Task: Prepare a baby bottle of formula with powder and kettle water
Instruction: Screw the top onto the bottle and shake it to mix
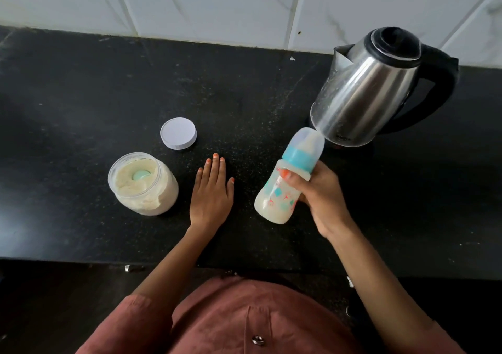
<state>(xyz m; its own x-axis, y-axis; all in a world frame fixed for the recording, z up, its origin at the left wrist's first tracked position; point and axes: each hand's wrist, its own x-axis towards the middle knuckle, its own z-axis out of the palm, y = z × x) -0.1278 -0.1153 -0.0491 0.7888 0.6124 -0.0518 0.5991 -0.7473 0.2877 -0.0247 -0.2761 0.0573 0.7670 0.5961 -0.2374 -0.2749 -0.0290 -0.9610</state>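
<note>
My right hand grips a baby bottle around its middle and holds it tilted above the black counter. The bottle has a clear cap, a blue collar and milky liquid inside. My left hand lies flat on the counter, fingers spread, holding nothing. To its left stands an open jar of pale powder with a teal scoop sunk in it. The jar's white lid lies behind it. A steel kettle with a black handle sits at the back right, close to the bottle's cap.
A white marble-tiled wall runs behind the counter. The counter's front edge lies just ahead of my reddish-brown shirt.
</note>
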